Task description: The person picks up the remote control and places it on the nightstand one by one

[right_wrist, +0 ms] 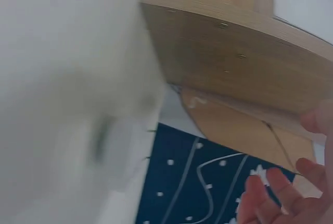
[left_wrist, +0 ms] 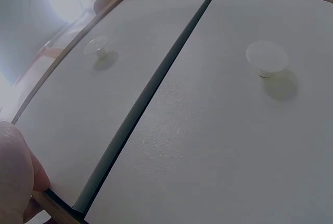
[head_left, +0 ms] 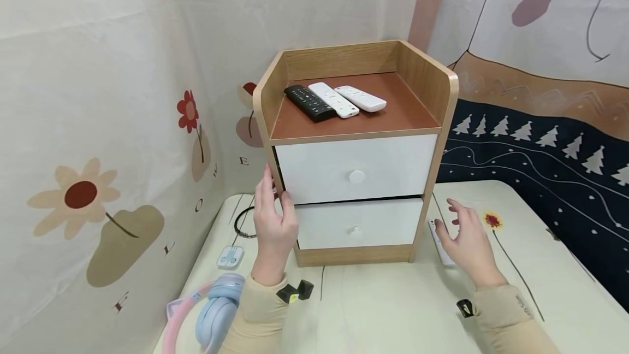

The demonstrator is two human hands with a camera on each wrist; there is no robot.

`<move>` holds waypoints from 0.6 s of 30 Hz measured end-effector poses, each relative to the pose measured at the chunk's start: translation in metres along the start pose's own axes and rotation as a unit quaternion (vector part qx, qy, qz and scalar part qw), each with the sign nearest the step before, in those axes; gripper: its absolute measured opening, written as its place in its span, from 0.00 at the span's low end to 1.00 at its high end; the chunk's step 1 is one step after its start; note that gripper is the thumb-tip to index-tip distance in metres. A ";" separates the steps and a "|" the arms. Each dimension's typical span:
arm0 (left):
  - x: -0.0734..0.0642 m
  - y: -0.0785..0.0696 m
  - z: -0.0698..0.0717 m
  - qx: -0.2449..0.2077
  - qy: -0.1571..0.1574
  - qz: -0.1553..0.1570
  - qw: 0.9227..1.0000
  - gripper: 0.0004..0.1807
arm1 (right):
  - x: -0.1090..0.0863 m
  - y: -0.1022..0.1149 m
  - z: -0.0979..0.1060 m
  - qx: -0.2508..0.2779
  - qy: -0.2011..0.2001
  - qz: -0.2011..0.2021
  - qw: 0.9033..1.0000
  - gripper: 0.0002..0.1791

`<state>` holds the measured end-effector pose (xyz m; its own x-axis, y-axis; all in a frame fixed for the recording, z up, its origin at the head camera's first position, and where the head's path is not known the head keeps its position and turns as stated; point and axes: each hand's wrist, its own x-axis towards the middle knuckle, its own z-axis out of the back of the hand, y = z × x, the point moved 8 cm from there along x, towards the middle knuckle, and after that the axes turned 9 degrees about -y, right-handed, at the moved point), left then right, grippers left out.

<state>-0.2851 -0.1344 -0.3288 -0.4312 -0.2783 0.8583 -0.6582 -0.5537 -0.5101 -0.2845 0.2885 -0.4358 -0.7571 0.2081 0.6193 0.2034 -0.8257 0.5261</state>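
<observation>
A small wooden cabinet [head_left: 339, 256] with two white drawers stands on the table. My left hand [head_left: 275, 223] lies along its left side, fingers straight and fingertips right at the panel's front edge. The upper drawer [head_left: 314, 173] and lower drawer [head_left: 329, 228] each have a round white knob, and a dark gap runs between them in the left wrist view. To the right of the cabinet, my right hand [head_left: 469, 245] hovers with loosely bent fingers and holds nothing. Just beside it a white remote control [head_left: 440, 243] lies on the table, partly hidden by that hand.
On the cabinet's brown top lie a black remote [head_left: 309, 102] and two white remotes [head_left: 334, 100]. Left on the table are pink and blue headphones [head_left: 221, 307], an earphone case [head_left: 230, 257] and a black coiled cord [head_left: 238, 225]. Printed cloth [head_left: 530, 168] hangs behind.
</observation>
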 end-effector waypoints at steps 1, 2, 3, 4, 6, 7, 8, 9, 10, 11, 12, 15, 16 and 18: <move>0.000 0.000 -0.001 -0.001 0.000 0.000 1.000 0.37 | -0.003 -0.004 -0.002 -0.004 0.010 -0.008 1.000 0.36; 0.000 0.001 -0.001 -0.001 0.001 0.001 1.000 0.38 | -0.006 -0.007 -0.005 -0.010 0.019 -0.015 1.000 0.37; 0.000 0.001 -0.002 -0.002 0.000 0.001 1.000 0.38 | -0.009 -0.011 -0.007 -0.014 0.030 -0.022 0.999 0.37; 0.000 0.001 -0.002 -0.003 -0.001 0.000 1.000 0.37 | -0.012 -0.014 -0.009 -0.018 0.042 -0.032 0.998 0.38; 0.000 0.001 -0.002 -0.004 -0.001 0.002 1.000 0.37 | -0.017 -0.020 -0.014 -0.032 0.067 -0.049 0.996 0.41; 0.000 0.001 -0.002 -0.004 -0.002 0.002 1.000 0.37 | -0.019 -0.023 -0.016 -0.041 0.078 -0.058 0.994 0.42; 0.000 0.001 -0.002 -0.004 -0.003 0.001 1.000 0.37 | -0.022 -0.026 -0.017 -0.049 0.089 -0.067 0.993 0.43; 0.000 0.002 -0.002 -0.005 -0.004 0.000 1.000 0.37 | -0.024 -0.029 -0.019 -0.057 0.101 -0.077 0.990 0.44; 0.001 0.001 -0.002 -0.005 -0.005 -0.001 1.000 0.37 | -0.026 -0.033 -0.021 -0.065 0.112 -0.085 0.988 0.46; 0.001 0.001 -0.001 -0.004 -0.005 -0.001 1.000 0.37 | -0.028 -0.035 -0.022 -0.072 0.122 -0.090 0.986 0.47; 0.001 0.001 -0.001 -0.004 -0.006 -0.002 1.000 0.37 | -0.030 -0.038 -0.023 -0.078 0.130 -0.097 0.984 0.48; 0.001 0.001 -0.001 0.000 -0.006 -0.002 1.000 0.37 | -0.036 -0.046 -0.028 -0.091 0.163 -0.114 0.976 0.52; 0.001 0.001 -0.001 -0.001 -0.005 -0.002 1.000 0.37 | -0.037 -0.048 -0.030 -0.093 0.174 -0.119 0.973 0.53; 0.001 0.001 -0.001 0.000 -0.004 -0.001 1.000 0.37 | -0.040 -0.052 -0.033 -0.098 0.197 -0.130 0.967 0.55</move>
<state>-0.2861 -0.1344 -0.3287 -0.4257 -0.2834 0.8593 -0.6591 -0.5535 -0.5091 -0.2853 0.3064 -0.5069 -0.9524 0.2382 0.1901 -0.1185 -0.8641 0.4891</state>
